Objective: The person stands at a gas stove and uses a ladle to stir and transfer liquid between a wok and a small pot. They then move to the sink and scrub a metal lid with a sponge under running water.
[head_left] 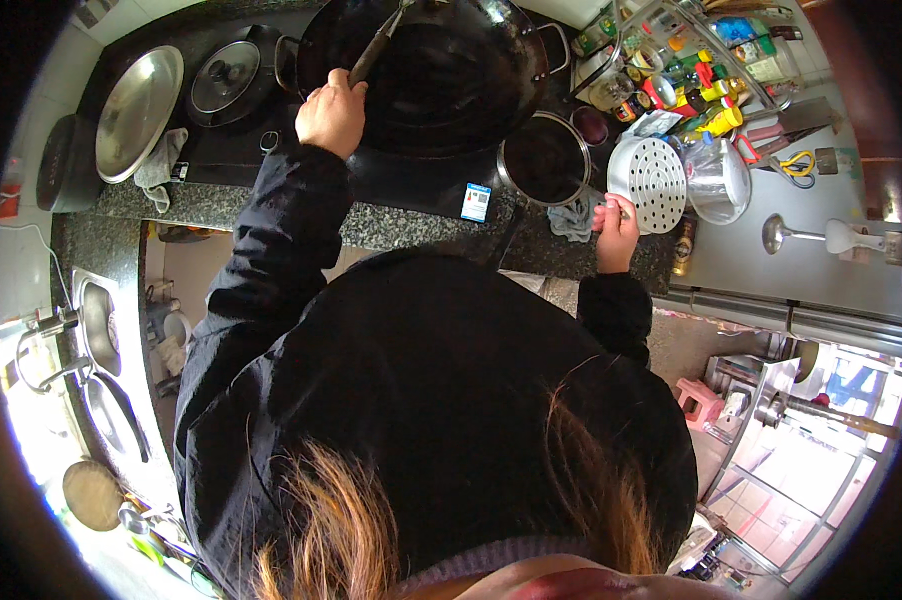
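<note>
My left hand [333, 115] is closed around the dark handle of a long-handled cooking utensil [379, 42]. The utensil slants up over the left part of a large black wok [451, 90], and its working end is cut off at the top of the view. My right hand [616, 232] is raised over the counter's right part with its fingers pinched together; what they hold, if anything, I cannot make out. Just beside that hand is a white perforated steamer plate [647, 183]. A grey cloth [572, 218] lies close to its left, below a round dark pot [544, 160].
A lidded black pan [225, 84] and a large metal lid [141, 114] stand left of the wok. Bottles and jars crowd a rack [701, 40] at the back right. Scissors [797, 168], a cleaver [806, 118] and a ladle [779, 234] occupy the right counter. A sink [101, 325] is at left.
</note>
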{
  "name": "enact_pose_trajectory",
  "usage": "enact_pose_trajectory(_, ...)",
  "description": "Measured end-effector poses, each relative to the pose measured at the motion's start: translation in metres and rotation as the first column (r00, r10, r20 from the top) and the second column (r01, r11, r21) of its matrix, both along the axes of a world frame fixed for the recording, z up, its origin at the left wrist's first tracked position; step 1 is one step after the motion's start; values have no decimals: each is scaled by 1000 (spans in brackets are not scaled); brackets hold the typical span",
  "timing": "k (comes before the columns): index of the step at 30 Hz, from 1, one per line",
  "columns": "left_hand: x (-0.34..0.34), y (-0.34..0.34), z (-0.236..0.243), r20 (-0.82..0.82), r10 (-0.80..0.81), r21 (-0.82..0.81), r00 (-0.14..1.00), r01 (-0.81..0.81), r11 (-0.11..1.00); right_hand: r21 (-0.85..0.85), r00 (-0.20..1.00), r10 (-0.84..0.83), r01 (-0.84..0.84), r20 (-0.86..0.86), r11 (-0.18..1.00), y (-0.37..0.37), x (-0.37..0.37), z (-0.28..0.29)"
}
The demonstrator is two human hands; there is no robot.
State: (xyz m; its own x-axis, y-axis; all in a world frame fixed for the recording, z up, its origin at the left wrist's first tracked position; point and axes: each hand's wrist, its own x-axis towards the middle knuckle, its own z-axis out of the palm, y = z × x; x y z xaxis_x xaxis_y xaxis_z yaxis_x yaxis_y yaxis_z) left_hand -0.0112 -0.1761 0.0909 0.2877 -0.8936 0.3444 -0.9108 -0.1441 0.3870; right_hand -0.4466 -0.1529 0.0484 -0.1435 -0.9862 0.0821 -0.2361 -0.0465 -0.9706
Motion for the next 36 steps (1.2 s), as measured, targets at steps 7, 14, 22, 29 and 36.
enact_pose_trajectory(7,-10,-20,-6,40,33,177,999,-40,983,-113,963,107,-139,-249,984,8,2,9)
enact_pose_trajectory(14,-19,-28,-10,44,-9,253,999,-2,967,-113,980,68,-90,-187,990,13,-5,20)
enact_pose_trajectory(22,-24,-36,-5,69,-82,521,994,34,853,-81,998,2,-7,-70,997,15,-9,20)
enact_pose_trajectory(29,-20,-35,-6,58,-72,512,996,33,858,-35,877,-283,321,389,946,8,-9,41)
enact_pose_trajectory(36,-20,-28,-8,97,-96,464,991,40,885,-140,873,70,-2,482,990,-38,49,68)
